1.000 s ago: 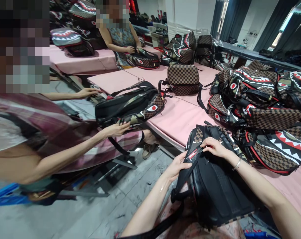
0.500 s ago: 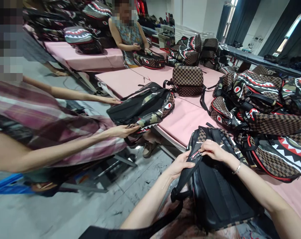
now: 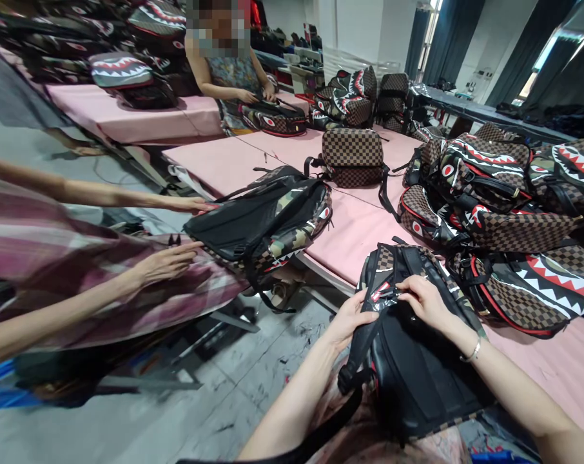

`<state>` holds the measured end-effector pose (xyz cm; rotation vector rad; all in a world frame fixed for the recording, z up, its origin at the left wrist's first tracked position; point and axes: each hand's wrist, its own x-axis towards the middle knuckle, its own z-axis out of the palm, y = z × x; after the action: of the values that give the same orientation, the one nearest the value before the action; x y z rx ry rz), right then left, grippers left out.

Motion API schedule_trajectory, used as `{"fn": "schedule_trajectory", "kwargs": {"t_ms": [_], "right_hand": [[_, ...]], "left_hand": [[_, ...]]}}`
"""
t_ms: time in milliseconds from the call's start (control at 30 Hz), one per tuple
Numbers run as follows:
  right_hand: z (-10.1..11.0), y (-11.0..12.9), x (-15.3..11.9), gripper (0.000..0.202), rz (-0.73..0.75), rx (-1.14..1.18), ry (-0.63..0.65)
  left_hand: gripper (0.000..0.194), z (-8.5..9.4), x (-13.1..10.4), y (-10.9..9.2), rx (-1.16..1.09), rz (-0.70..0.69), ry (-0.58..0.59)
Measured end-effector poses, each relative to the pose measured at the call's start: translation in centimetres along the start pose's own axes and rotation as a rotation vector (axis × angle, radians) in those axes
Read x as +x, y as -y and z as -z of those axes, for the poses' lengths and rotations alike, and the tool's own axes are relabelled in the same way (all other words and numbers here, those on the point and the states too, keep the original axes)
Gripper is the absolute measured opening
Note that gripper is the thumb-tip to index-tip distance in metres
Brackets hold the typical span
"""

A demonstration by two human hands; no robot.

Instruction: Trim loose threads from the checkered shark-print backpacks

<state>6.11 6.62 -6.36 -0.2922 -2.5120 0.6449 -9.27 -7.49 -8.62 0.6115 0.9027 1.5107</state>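
Note:
A black backpack (image 3: 430, 380) with brown check and camouflage parts leans from my lap against the pink table edge, its padded back facing me. My left hand (image 3: 350, 322) grips one shoulder strap (image 3: 364, 341), with the thumb lying across it. On that strap is a red and white label (image 3: 381, 291) with shiny clear plastic around it. Just right of the label, my right hand (image 3: 425, 301) is closed in a pinch. What its fingertips hold is small and dark, and I cannot make it out.
Shark-mouth backpacks (image 3: 495, 187) are piled on the pink table (image 3: 292, 151) at right. A check backpack (image 3: 352, 154) stands mid-table. At left a co-worker's hand (image 3: 171, 261) is beside another backpack (image 3: 253, 216). A second person (image 3: 229, 77) handles a bag behind.
My right hand has moved slightly right, away from the label, and more of the label shows. The co-worker's near hand has drawn back left from their backpack. My view has shifted a little right.

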Motion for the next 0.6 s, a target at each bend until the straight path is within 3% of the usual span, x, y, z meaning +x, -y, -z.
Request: {"fn": "schedule_trajectory", "kwargs": {"t_ms": [300, 600], "right_hand": [[0.3, 2.0, -2.9, 0.014, -0.094, -0.151, -0.01], [-0.3, 3.4, -4.0, 0.015, -0.186, -0.246, -0.074]], "left_hand": [[0.059, -2.2, 0.1, 0.3, -0.104, -0.003, -0.024], [0.055, -3.0, 0.5, 1.0, -0.085, -0.021, -0.068]]}}
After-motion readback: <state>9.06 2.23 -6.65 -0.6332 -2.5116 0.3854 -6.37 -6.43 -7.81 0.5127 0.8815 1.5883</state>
